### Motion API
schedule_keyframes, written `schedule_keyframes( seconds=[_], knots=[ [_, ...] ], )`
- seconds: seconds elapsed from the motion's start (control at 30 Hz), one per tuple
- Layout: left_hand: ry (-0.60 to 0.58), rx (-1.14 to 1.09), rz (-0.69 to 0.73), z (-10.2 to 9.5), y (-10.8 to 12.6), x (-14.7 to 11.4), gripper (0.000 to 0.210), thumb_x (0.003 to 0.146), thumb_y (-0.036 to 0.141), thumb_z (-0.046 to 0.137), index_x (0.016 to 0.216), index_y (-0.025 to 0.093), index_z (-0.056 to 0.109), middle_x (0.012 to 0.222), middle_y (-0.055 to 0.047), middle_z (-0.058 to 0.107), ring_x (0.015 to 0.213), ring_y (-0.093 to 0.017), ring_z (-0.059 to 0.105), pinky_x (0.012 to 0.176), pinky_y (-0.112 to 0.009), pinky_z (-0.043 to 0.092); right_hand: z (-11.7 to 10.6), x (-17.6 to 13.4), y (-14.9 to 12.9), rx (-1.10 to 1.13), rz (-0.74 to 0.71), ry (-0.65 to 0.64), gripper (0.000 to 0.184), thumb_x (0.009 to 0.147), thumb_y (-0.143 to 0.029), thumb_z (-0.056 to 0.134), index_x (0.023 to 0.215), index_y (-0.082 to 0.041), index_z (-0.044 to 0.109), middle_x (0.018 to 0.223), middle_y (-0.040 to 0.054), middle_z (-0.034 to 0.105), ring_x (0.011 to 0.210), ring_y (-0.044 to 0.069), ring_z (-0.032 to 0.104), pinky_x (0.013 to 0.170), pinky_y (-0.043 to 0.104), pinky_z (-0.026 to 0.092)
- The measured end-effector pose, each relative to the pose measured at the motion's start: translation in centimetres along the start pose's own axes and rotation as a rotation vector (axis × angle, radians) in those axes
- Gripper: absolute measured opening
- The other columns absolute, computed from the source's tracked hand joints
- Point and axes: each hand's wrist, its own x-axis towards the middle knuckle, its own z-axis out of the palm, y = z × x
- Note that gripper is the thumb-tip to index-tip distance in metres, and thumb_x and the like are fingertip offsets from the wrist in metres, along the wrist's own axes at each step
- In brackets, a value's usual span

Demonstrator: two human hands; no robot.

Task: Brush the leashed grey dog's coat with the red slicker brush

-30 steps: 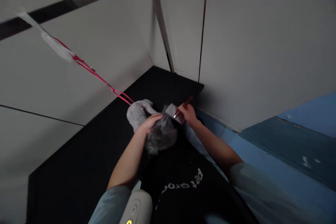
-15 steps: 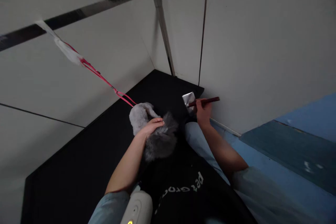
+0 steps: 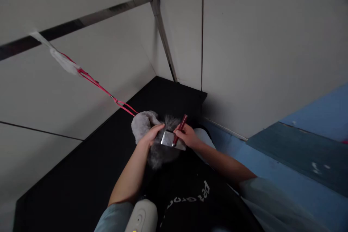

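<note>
A small grey furry animal [image 3: 141, 125] is on the black table, close-cropped on its far part and with long, fluffy fur [image 3: 160, 157] nearer to me. My left hand [image 3: 152, 135] is closed around part of its body, thumb toward the brush. In my right hand [image 3: 187, 136] I grip the dark red handle of a slicker brush [image 3: 168, 139]. The brush's shiny metal back faces up, and its pin side is turned down against the fluffy fur, hidden from me. A pink loop leash [image 3: 98, 85] runs down to the animal, whose head I cannot make out.
The black table [image 3: 81, 174] stands against pale walls. Over it runs a metal bar [image 3: 89, 18] on a post [image 3: 164, 40]; a white cloth strip [image 3: 63, 59] ties the leash to it. A black apron with lettering [image 3: 190, 199] covers my front. Blue floor lies at right.
My right hand has brought the brush left and down from beside the table edge onto the fluffy fur, its handle now tilted more upright. My left hand keeps its hold.
</note>
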Motion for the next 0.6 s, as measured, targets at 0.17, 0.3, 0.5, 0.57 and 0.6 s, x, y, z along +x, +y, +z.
schedule_keyframes(
  seconds=[0.17,0.3,0.5,0.57,0.6],
  knots=[
    [-0.099,-0.033,-0.019,0.2,0.1,0.4,0.020,0.083,0.027,0.071,0.097,0.013,0.075,0.074,-0.009,0.077,0.086,-0.028,0.073,0.084,-0.037,0.057,-1.2,1.3,-0.4,0.109,-0.036,0.470,0.029,0.076,-0.047,0.069,0.085,-0.024,0.055,0.072,-0.0026,0.062,0.068,0.015,0.060,0.067,0.030,0.049],
    [-0.070,-0.002,-0.040,0.6,-0.3,1.2,0.019,0.085,0.029,0.070,0.091,0.012,0.075,0.073,-0.011,0.076,0.086,-0.028,0.073,0.083,-0.038,0.058,-1.0,0.9,0.1,0.074,0.010,0.184,0.029,0.072,-0.046,0.073,0.082,-0.023,0.058,0.068,-0.0024,0.062,0.063,0.016,0.060,0.060,0.029,0.048],
    [0.045,0.121,-0.017,0.8,-0.6,1.3,0.019,0.080,0.021,0.075,0.098,0.016,0.074,0.086,-0.010,0.078,0.103,-0.029,0.072,0.090,-0.035,0.057,-2.0,2.0,0.3,0.111,-0.018,0.419,0.028,0.074,-0.046,0.069,0.084,-0.024,0.055,0.072,-0.0030,0.064,0.065,0.015,0.059,0.061,0.028,0.048],
    [0.074,0.143,-0.030,0.9,-0.6,1.0,0.021,0.079,0.020,0.076,0.100,0.018,0.073,0.091,-0.009,0.079,0.106,-0.028,0.072,0.091,-0.033,0.057,-1.7,1.4,0.2,0.139,-0.031,0.425,0.027,0.075,-0.045,0.070,0.087,-0.024,0.058,0.073,-0.0027,0.065,0.061,0.014,0.056,0.057,0.028,0.046],
    [0.059,0.145,-0.032,0.9,-0.6,0.9,0.019,0.081,0.023,0.074,0.099,0.018,0.073,0.093,-0.010,0.079,0.106,-0.029,0.073,0.090,-0.033,0.058,-1.3,0.9,0.2,0.142,-0.016,0.356,0.027,0.072,-0.043,0.073,0.086,-0.024,0.059,0.071,-0.0026,0.065,0.058,0.014,0.056,0.055,0.028,0.046]
  ],
)
